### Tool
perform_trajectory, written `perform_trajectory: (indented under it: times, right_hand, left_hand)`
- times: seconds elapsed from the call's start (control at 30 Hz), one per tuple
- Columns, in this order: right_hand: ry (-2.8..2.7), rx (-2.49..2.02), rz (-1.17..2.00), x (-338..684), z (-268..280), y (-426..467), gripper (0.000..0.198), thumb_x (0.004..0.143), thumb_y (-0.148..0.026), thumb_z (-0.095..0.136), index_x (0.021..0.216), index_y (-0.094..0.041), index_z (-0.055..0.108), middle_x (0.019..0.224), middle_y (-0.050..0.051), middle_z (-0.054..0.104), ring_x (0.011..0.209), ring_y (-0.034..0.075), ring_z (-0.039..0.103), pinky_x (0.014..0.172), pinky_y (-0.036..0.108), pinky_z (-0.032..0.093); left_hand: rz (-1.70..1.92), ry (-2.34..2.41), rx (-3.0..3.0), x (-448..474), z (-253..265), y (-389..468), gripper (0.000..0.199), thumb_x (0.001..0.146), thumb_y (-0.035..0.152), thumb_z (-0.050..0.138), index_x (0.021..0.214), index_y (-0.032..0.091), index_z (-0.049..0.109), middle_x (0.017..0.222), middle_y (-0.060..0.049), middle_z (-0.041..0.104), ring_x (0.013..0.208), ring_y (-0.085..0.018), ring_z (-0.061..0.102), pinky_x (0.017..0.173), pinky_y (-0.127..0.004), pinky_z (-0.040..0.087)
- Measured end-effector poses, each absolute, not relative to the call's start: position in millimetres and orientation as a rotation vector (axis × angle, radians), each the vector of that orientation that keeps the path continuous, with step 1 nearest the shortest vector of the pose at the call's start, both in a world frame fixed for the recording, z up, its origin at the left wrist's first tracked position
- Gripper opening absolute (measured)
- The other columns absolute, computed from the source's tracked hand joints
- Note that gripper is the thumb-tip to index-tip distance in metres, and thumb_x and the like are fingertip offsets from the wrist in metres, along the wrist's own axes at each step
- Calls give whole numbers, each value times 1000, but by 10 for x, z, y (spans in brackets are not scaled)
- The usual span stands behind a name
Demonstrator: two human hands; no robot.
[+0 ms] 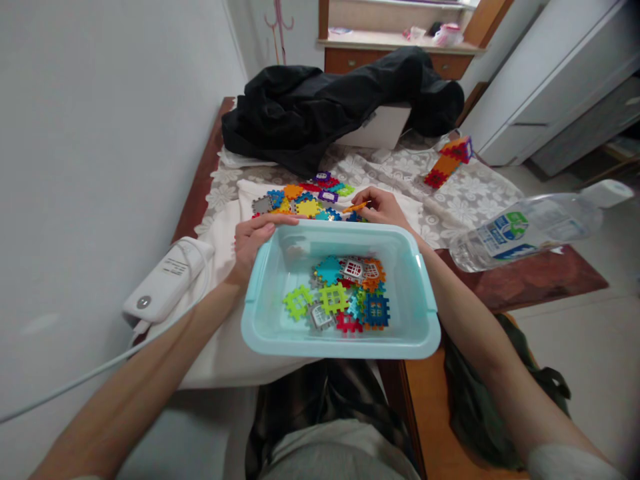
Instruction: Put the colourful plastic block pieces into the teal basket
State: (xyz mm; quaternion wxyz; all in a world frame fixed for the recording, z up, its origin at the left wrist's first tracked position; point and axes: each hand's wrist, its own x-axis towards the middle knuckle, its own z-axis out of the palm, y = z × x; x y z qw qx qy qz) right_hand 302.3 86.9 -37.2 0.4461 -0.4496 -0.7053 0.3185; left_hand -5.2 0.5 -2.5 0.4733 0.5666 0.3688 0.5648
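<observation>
A light-blue plastic tub (345, 347) is in front of me at the table's near edge. Inside it lie several plastic building tiles, among them a lime green tile (334, 299), a dark blue tile (377, 311) and a grey window tile (321, 316). My left hand (253, 241) grips the tub's far left corner, its fingers along the rim. Beyond the far rim, my right hand (381, 205) pinches a thin orange tile (356, 207). Just past both hands spreads a pile of coloured tiles, including a yellow tile (307, 209) and a purple-framed tile (328, 197).
An assembled red and orange tile structure (447, 164) stands at the far right. A large clear bottle (530, 230) is by the right edge. Black fabric (320, 100) covers the back. A white power strip (169, 280) with a cable lies left, beside the wall.
</observation>
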Motion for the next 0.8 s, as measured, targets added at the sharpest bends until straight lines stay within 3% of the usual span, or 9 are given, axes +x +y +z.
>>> perform_trajectory:
  times: [0.2, 0.43, 0.7, 0.8]
  right_hand:
    - [-1811, -1229, 777, 3070, -382, 892, 20, 78, -38, 72, 88, -21, 72, 89, 6, 79, 82, 22, 71, 75, 36, 55]
    - [-1817, -1260, 914, 3110, -321, 846, 36, 80, -54, 84, 88, -21, 71, 84, 5, 78, 77, 21, 71, 66, 32, 51]
    - [-1760, -1166, 940, 3090, -296, 838, 40, 86, -60, 78, 86, -21, 70, 88, 4, 76, 82, 19, 67, 70, 31, 51]
    - [-1734, -1177, 1055, 3103, -326, 853, 35, 84, -53, 81, 91, -22, 67, 87, 4, 77, 77, 19, 69, 65, 31, 50]
  left_hand:
    - [1376, 899, 1379, -49, -28, 4, 29, 93, 40, 71, 95, 20, 91, 111, -13, 87, 110, -31, 81, 100, -39, 63]
    - [1391, 893, 1390, -47, -11, 6, 30, 93, 40, 70, 95, 19, 91, 108, -13, 87, 106, -30, 81, 100, -39, 63]
    - [1395, 884, 1404, -45, -15, 5, 28, 93, 36, 68, 96, 20, 91, 108, -12, 88, 104, -29, 81, 97, -39, 64]
    - [1403, 888, 1410, -43, -4, -4, 28, 93, 34, 68, 95, 21, 92, 107, -11, 88, 103, -28, 81, 96, -37, 64]
